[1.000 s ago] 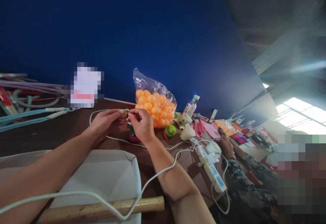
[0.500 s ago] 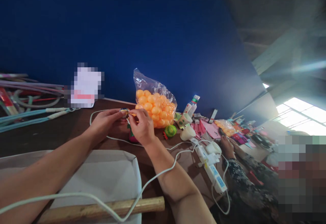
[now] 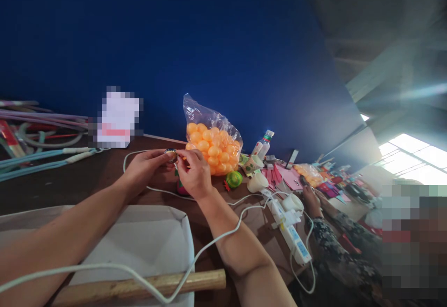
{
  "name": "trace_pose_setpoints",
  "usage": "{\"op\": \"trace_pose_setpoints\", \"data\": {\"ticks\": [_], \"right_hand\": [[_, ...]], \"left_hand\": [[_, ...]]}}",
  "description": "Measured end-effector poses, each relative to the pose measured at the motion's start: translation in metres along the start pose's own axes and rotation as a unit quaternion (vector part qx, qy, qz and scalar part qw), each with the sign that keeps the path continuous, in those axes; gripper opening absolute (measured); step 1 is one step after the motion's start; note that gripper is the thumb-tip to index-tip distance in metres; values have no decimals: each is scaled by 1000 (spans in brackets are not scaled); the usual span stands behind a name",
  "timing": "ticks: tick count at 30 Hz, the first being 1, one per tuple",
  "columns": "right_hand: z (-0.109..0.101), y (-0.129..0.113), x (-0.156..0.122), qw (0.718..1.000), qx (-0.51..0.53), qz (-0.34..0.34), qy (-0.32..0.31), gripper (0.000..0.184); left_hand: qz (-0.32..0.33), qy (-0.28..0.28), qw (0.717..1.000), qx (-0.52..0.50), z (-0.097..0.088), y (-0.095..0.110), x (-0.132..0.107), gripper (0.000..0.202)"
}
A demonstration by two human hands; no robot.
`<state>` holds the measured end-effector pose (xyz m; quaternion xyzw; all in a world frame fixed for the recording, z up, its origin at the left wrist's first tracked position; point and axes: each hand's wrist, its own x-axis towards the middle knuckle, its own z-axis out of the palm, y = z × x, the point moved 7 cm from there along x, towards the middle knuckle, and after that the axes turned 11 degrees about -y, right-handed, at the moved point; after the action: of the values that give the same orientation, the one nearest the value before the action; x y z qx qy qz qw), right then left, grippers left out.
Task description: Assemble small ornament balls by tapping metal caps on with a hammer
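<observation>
Just in front of the clear bag of orange balls, my two hands meet over the brown table. My left hand pinches a small shiny dark-and-gold object whose kind I cannot make out. The fingers of my right hand are closed at that object's right side; whatever they pinch is too small to name. Below them a dark pink and green item stands on the table, partly hidden by my right hand. A green and yellow striped ball-like item lies to the right.
A white cable crosses in front of my right forearm. A white power strip lies to the right, near paper cups and a bottle. A white tray and wooden stick are near me. A co-worker's hand is at right.
My hands stay almost in place; the small shiny object has tilted slightly between my fingers. Everything else on the table looks the same.
</observation>
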<state>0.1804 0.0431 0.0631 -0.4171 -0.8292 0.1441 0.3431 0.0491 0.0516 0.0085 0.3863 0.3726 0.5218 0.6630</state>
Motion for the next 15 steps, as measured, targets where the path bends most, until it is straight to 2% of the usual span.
{"op": "trace_pose_setpoints", "data": {"ticks": [5,10,15], "right_hand": [[-1,-2,1,1000,-1,-23,18,21],[-3,-3,1,997,2,-54,50,14],[2,12,3,996,76,-16,50,11]], "left_hand": [[2,-19,999,-26,-4,-6,6,27],[4,-11,997,-75,-8,-12,11,27],[11,-22,996,-83,-7,-12,13,17]]}}
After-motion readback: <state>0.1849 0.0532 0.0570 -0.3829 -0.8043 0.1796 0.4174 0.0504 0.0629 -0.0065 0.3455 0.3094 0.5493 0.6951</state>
